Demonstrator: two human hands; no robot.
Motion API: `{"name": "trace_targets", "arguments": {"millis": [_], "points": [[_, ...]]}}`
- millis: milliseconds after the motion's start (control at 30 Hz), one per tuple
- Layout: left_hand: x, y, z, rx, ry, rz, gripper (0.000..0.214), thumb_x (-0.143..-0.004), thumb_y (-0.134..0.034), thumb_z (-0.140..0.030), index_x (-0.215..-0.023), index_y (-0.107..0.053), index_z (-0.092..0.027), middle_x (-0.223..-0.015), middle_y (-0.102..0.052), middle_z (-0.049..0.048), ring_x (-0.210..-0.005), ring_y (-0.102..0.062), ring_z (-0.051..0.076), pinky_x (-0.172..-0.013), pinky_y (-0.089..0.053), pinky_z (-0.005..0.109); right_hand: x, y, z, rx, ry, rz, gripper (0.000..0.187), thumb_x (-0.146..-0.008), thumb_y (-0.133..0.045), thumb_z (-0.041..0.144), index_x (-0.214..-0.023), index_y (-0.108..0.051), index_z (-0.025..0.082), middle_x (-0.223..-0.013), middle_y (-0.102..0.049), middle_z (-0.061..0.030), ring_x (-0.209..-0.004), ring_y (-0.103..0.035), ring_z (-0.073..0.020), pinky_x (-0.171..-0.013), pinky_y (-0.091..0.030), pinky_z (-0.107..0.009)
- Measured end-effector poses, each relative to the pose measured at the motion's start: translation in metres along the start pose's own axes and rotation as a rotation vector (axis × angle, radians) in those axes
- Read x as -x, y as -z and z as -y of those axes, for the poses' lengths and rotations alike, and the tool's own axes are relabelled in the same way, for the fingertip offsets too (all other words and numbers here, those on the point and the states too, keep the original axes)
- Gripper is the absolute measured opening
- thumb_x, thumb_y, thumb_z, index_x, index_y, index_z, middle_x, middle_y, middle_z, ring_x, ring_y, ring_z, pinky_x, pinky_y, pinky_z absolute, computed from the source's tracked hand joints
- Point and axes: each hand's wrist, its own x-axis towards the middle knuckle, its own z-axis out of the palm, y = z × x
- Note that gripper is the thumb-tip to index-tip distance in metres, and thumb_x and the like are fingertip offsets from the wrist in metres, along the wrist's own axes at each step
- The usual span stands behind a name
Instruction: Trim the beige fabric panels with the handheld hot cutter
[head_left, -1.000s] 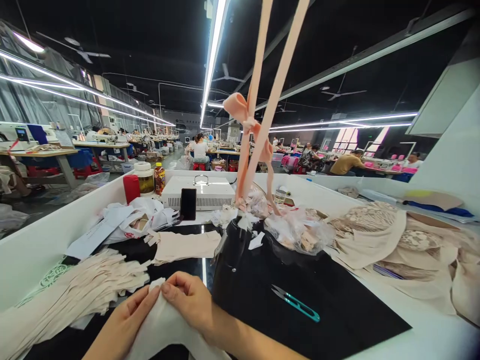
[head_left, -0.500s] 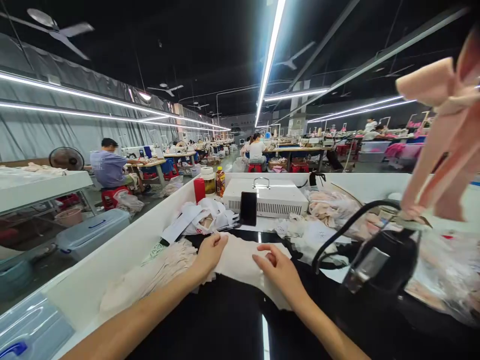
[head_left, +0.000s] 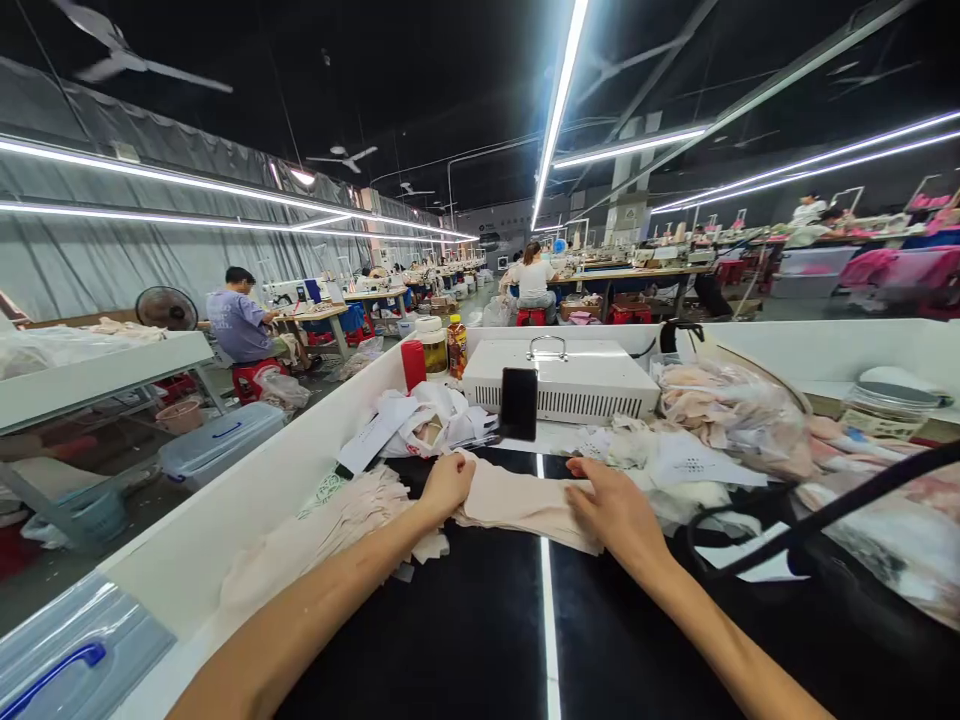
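Observation:
A pale cream-pink fabric piece stretches between my two hands, low over the black tabletop. My left hand is closed, pinching its left end between thumb and fingers. At the opposite end, my right hand is closed on the edge, with some fingertips hidden behind the cloth. The piece looks layered or folded along its lower edge. Left of my left hand, a spread pile of similar cut fabric pieces lies partly under my forearm.
A white vented metal box stands at the back, with a dark phone upright before it. Bagged fabric and a black hose occupy the right side. White side walls border the table. Co-workers sit beyond.
The cloth has gone from hanging down at its right to a narrower strip held across. My right hand has closed on its end. The view has shifted; the hanging pink pieces are gone.

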Motion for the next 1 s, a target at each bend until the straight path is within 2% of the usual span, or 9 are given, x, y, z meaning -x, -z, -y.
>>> {"name": "trace_targets", "arguments": {"millis": [67, 167, 300, 433, 533, 600, 700, 867, 1000], "points": [[0.008, 0.006, -0.003, -0.020, -0.035, 0.013, 0.036, -0.106, -0.069, -0.041, -0.133, -0.066, -0.017, -0.132, -0.068, 0.0100, -0.112, -0.070, 0.026, -0.095, -0.062, 0.046, 0.006, -0.001, 0.002, 0.020, 0.044, 0.000, 0.034, -0.086, -0.053, 0.035, -0.111, -0.072, 0.023, -0.121, -0.078, -0.0130, -0.117, -0.066, -0.0377, -0.105, -0.045, -0.054], [0.028, 0.026, -0.010, -0.051, -0.131, 0.008, 0.031, -0.106, -0.069, -0.039, -0.128, -0.068, -0.016, -0.128, -0.070, 0.0096, -0.111, -0.071, 0.025, -0.097, -0.061, 0.047, 0.014, -0.003, 0.011, 0.004, 0.104, 0.020, 0.035, -0.089, -0.052, 0.043, -0.108, -0.074, 0.025, -0.118, -0.079, -0.0118, -0.114, -0.068, -0.0378, -0.103, -0.047, -0.055], [0.061, 0.076, -0.013, -0.117, -0.263, -0.037, 0.020, -0.107, -0.060, -0.026, -0.116, -0.077, -0.020, -0.119, -0.076, 0.0056, -0.109, -0.071, 0.023, -0.103, -0.054, 0.037, 0.025, -0.007, 0.023, -0.046, 0.157, 0.059, 0.037, -0.090, -0.050, 0.051, -0.104, -0.075, 0.027, -0.114, -0.081, -0.0101, -0.109, -0.073, -0.0365, -0.099, -0.053, -0.054], [0.089, 0.136, 0.012, -0.225, -0.252, -0.124, 0.027, -0.105, -0.053, -0.025, -0.114, -0.078, -0.021, -0.117, -0.077, 0.0060, -0.112, -0.069, 0.025, -0.102, -0.049, 0.035, 0.039, -0.010, 0.033, -0.117, 0.159, 0.142, 0.039, -0.093, -0.051, 0.057, -0.105, -0.076, 0.029, -0.118, -0.081, -0.0087, -0.114, -0.074, -0.0351, -0.102, -0.055, -0.052], [0.104, 0.165, 0.046, -0.312, -0.159, -0.147, 0.020, -0.105, -0.059, -0.027, -0.105, -0.076, -0.018, -0.111, -0.076, 0.0099, -0.107, -0.069, 0.026, -0.102, -0.051, 0.040, 0.047, -0.013, 0.041, -0.158, 0.150, 0.193, 0.038, -0.091, -0.054, 0.059, -0.101, -0.077, 0.031, -0.115, -0.081, -0.0076, -0.112, -0.075, -0.0344, -0.100, -0.058, -0.051], [0.113, 0.170, 0.068, -0.349, -0.094, -0.126, 0.019, -0.105, -0.066, -0.034, -0.104, -0.074, -0.016, -0.108, -0.075, 0.0076, -0.104, -0.070, 0.024, -0.100, -0.055, 0.044, 0.050, -0.014, 0.047, -0.181, 0.148, 0.217, 0.036, -0.089, -0.056, 0.060, -0.096, -0.077, 0.032, -0.112, -0.082, -0.0072, -0.110, -0.076, -0.0341, -0.098, -0.059, -0.049], [0.124, 0.165, 0.089, -0.360, -0.023, -0.105, 0.026, -0.105, -0.070, -0.041, -0.108, -0.072, -0.016, -0.109, -0.073, 0.0058, -0.101, -0.071, 0.022, -0.096, -0.059, 0.044, 0.054, -0.017, 0.057, -0.215, 0.171, 0.248, 0.033, -0.086, -0.059, 0.059, -0.091, -0.078, 0.032, -0.105, -0.082, -0.0071, -0.103, -0.077, -0.0330, -0.095, -0.061, -0.047], [0.129, 0.153, 0.099, -0.298, -0.010, -0.141, 0.026, -0.107, -0.067, -0.042, -0.109, -0.071, -0.016, -0.110, -0.072, 0.0061, -0.101, -0.070, 0.021, -0.094, -0.059, 0.043, 0.064, -0.021, 0.073, -0.248, 0.228, 0.242, 0.027, -0.090, -0.060, 0.052, -0.092, -0.077, 0.032, -0.102, -0.081, -0.0055, -0.097, -0.078, -0.0297, -0.091, -0.063, -0.042], [0.129, 0.152, 0.106, -0.221, -0.005, -0.177, 0.024, -0.105, -0.065, -0.041, -0.103, -0.070, -0.017, -0.098, -0.072, 0.0036, -0.090, -0.068, 0.020, -0.088, -0.055, 0.038, 0.074, -0.019, 0.087, -0.252, 0.248, 0.309, 0.024, -0.091, -0.060, 0.048, -0.091, -0.077, 0.031, -0.099, -0.081, -0.0053, -0.092, -0.077, -0.0285, -0.086, -0.063, -0.040]]}}
